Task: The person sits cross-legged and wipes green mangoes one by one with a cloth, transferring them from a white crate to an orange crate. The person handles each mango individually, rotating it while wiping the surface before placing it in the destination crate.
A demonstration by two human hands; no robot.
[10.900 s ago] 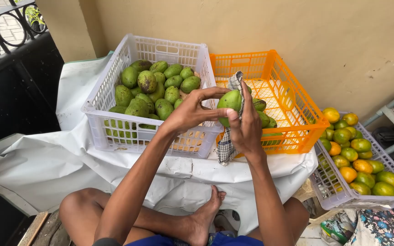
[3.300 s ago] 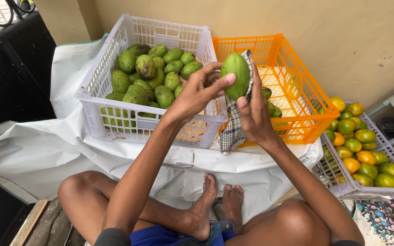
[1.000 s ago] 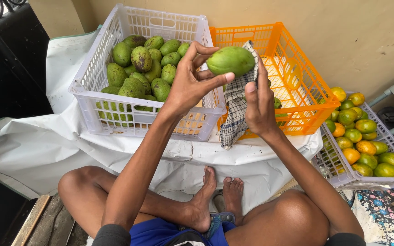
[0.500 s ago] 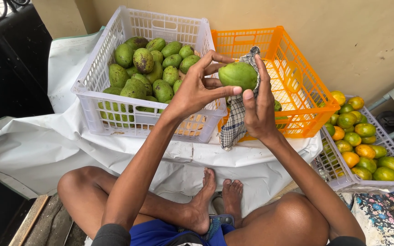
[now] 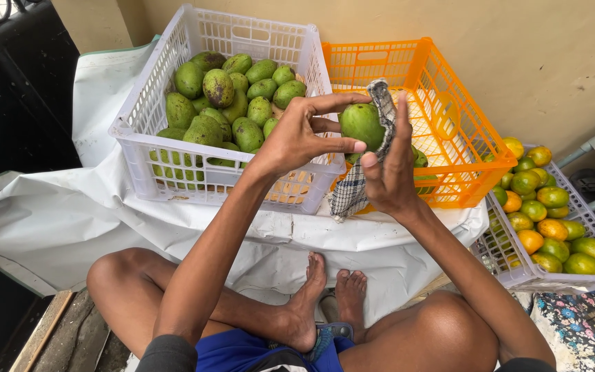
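Left hand [image 5: 296, 141] fingers pinch green mango [image 5: 361, 125], right hand [image 5: 388, 172] presses checked cloth [image 5: 359, 172] hiding its far side, above orange crate [image 5: 449, 131] front edge.

Both hands work above the gap between two baskets, so the way straight down is shut by the near wall of the white plastic lattice crate [image 5: 173, 180] at ten o'clock and the rim of the orange plastic lattice crate [image 5: 480, 180] at two o'clock. The white crate is heaped with green mangoes [image 5: 239, 103], leaving little room inside; the orange crate's far half lies open. At six o'clock the white plastic sheet [image 5: 56, 220] offers free passage, bounded by the crossed bare feet [image 5: 328, 296]. At four o'clock the grey tray of green and orange citrus fruit [image 5: 552, 220] blocks low reaches.
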